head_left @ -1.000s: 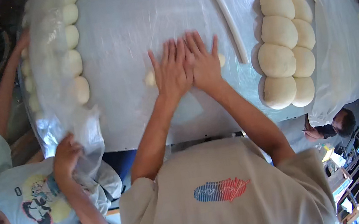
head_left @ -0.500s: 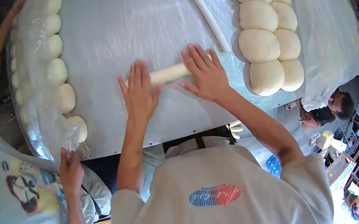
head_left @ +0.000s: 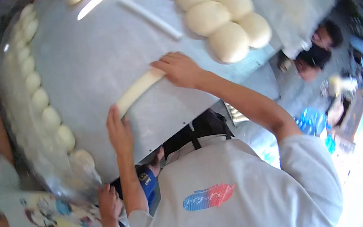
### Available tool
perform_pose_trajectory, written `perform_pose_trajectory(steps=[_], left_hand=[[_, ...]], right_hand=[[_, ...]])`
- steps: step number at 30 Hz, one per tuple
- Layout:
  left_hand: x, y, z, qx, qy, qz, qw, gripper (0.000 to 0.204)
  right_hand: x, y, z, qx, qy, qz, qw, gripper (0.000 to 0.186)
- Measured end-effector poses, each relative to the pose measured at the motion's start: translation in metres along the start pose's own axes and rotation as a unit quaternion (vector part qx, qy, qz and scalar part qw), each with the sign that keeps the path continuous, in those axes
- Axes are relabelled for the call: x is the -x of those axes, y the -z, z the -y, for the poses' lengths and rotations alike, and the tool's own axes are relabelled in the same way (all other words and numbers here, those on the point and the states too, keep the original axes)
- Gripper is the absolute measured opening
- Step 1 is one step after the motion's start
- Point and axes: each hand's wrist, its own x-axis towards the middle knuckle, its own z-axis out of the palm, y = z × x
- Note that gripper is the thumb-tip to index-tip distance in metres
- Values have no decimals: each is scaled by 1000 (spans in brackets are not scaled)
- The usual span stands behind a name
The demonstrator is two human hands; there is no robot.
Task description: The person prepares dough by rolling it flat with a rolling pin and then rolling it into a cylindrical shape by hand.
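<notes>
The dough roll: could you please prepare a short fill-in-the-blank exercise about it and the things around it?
1. The left hand and right hand are at opposite ____ of the dough roll.
2. Of these two hands, the ____ one is nearer the rod.
3. The rod on the table is coloured ____.

Missing words: ends; right; white.

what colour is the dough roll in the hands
The dough roll is pale cream, best seen in the head view.

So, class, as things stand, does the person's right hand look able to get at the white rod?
Probably yes: the rod lies just beyond the right hand, with nothing visible between them, though that hand, now on the dough roll, would need to leave it.
</notes>
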Motion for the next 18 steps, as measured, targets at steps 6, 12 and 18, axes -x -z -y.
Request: perform_pose_trajectory(steps=[6, 12, 18], left_hand=[[-20, 37, -45, 106, -57, 106, 987, 34], [14, 20, -188, 253, -46, 439, 861, 53], [75, -45, -306, 188, -190, 402, 876, 59]], right_hand=[[93, 76, 60, -266, -91, -106, 954, 28], [272, 164, 124, -357, -290, -213, 862, 32], [456, 195, 117, -175, -448, -307, 821, 33]])
